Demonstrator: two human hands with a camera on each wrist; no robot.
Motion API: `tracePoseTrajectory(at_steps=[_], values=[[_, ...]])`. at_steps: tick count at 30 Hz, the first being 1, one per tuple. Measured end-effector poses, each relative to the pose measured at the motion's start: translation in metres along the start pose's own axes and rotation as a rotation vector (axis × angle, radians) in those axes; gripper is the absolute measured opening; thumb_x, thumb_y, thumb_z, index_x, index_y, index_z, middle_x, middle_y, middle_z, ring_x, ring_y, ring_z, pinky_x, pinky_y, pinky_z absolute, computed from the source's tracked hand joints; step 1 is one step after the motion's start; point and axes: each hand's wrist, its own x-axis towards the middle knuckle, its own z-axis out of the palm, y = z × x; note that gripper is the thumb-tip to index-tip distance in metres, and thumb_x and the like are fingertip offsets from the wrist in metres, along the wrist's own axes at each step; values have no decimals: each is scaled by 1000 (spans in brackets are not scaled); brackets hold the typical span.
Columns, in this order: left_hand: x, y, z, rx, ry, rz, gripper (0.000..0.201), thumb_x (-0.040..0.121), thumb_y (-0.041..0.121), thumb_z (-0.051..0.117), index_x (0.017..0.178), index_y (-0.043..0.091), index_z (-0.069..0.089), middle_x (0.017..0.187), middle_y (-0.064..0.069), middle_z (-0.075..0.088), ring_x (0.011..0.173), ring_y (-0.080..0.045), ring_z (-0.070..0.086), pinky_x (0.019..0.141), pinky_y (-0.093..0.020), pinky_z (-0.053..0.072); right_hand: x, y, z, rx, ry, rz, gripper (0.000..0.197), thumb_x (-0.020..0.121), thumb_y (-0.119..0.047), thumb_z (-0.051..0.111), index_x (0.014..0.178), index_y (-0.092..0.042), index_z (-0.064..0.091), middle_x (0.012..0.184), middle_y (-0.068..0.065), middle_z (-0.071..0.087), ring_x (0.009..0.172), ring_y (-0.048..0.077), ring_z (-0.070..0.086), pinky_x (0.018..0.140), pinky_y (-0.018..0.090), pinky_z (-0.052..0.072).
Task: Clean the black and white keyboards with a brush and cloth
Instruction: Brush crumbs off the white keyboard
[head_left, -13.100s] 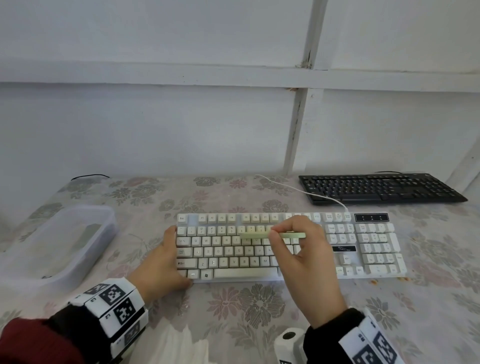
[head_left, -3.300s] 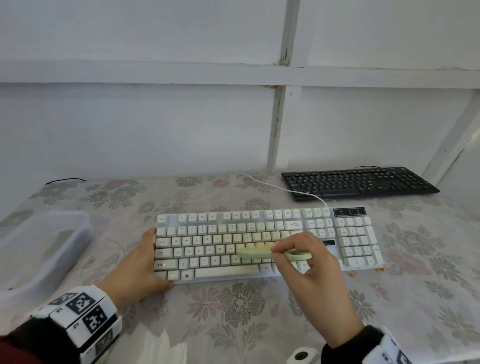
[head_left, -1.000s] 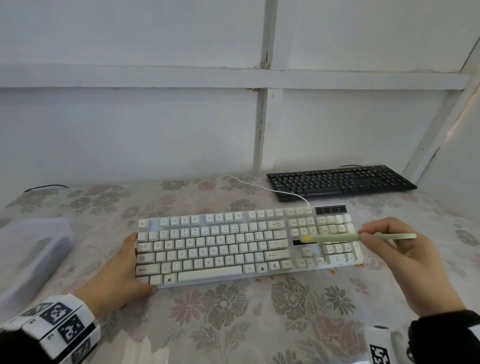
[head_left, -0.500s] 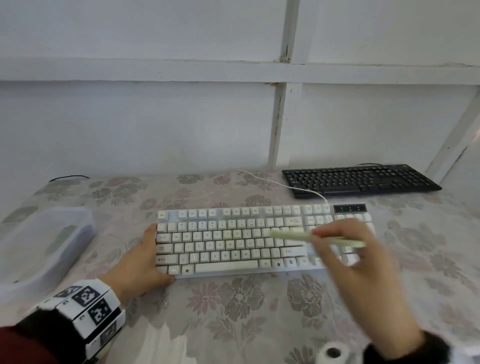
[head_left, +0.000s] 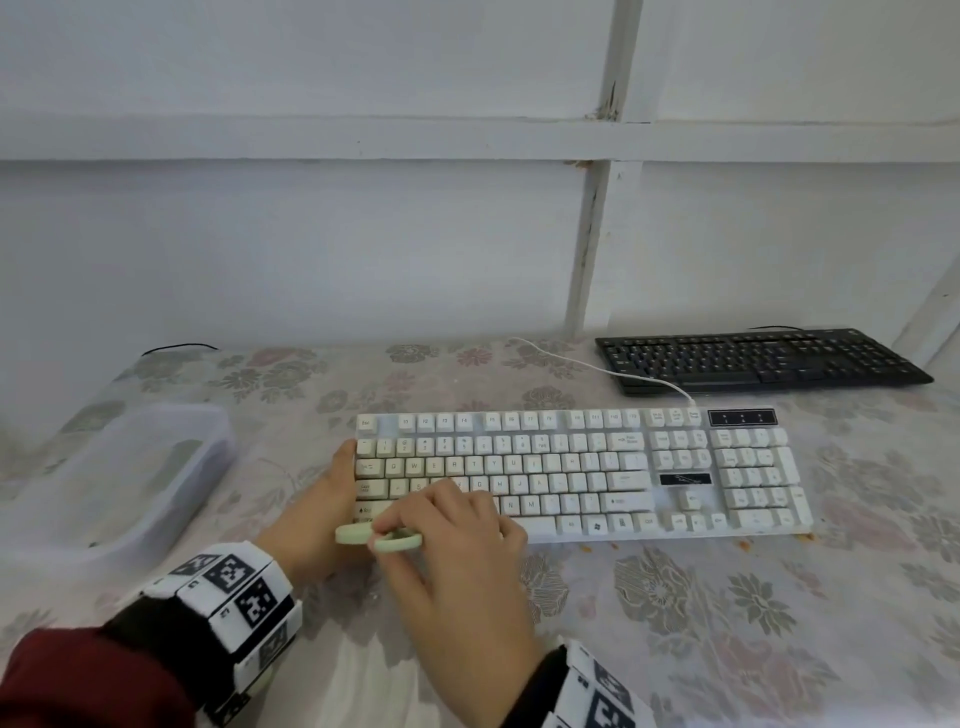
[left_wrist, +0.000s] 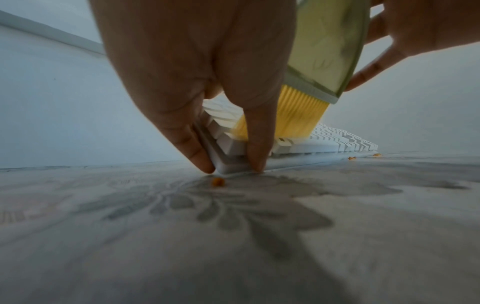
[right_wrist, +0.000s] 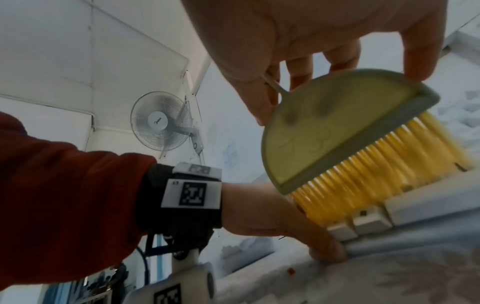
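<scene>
The white keyboard (head_left: 582, 473) lies across the middle of the flowered table, and the black keyboard (head_left: 758, 358) lies behind it at the right. My right hand (head_left: 395, 530) pinches a pale green brush (head_left: 376, 538) over the white keyboard's front left corner. In the right wrist view the yellow bristles of the brush (right_wrist: 324, 127) press on the bottom-row keys (right_wrist: 371, 222). My left hand (head_left: 317, 514) rests with straight fingers against that corner of the keyboard (left_wrist: 226, 162). A white cloth (head_left: 358, 670) shows at the near edge between my arms.
A clear plastic box (head_left: 114, 478) stands at the left. The white cable (head_left: 597, 369) runs back beside the black keyboard. Orange crumbs (head_left: 743, 544) lie along the keyboard's front edge, one (left_wrist: 218, 182) near my left fingertips. A white wall rises just behind the table.
My right hand has carried the brush from the number pad leftward across the keys to the front left corner. My left hand has stayed at the keyboard's left edge.
</scene>
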Motion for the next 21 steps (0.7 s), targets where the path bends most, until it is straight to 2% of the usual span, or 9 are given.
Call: tracePoseTrajectory(at_steps=[2,4,6,8,10,14,18,20,21], values=[[1,-3,1,56,-5,5,86,61,62,51,134,24,25,122,10,52,107,-5,55,96,-29,45,-1,1,1,-107,106,-2,17,83,-47,35,90,-38,48,95,-18,50,91,10,48,87,43,35],[3,-8,2,116,2,21,87,65,41,73,134,24,22,121,10,52,105,-6,56,91,-28,49,-1,5,-2,-213,245,-4,6,79,-40,42,81,-38,48,86,-20,52,79,9,53,76,39,46],[6,-15,2,134,-1,37,93,62,28,78,135,24,21,122,8,52,105,-7,57,89,-32,51,-1,9,-7,-262,279,5,7,75,-36,42,79,-37,47,84,-20,52,77,10,54,75,41,48],[8,-19,2,120,-1,52,94,58,28,77,134,24,22,122,8,52,104,-6,57,89,-35,52,-1,8,-10,-254,300,-9,8,75,-35,41,80,-37,47,86,-20,52,79,11,54,77,43,46],[9,-20,3,113,16,70,92,61,28,79,134,25,23,122,10,51,105,-4,57,89,-35,52,-1,2,-10,-187,284,-40,7,78,-37,41,82,-37,46,88,-19,52,82,10,52,79,42,43],[7,-14,6,104,32,79,82,70,34,71,135,23,23,120,14,49,105,-1,54,92,-27,47,-2,1,-5,-68,93,-26,22,83,-47,30,93,-38,47,101,-18,50,95,8,42,90,42,32],[8,-18,3,118,8,73,97,58,30,75,137,23,20,124,9,48,108,-6,54,91,-29,49,-6,14,-10,-202,278,3,8,76,-35,42,82,-37,45,86,-19,51,80,8,51,80,46,47],[9,-19,4,123,6,73,98,57,29,74,137,23,19,125,8,47,108,-5,53,89,-25,49,-6,17,-12,-257,316,-1,10,72,-32,41,80,-37,44,83,-20,50,77,10,53,82,48,47],[9,-18,5,117,14,79,98,59,28,77,137,24,19,125,9,47,108,-5,53,88,-23,48,-6,14,-14,-241,314,-6,9,73,-32,41,80,-37,44,84,-19,50,79,11,53,87,48,42]])
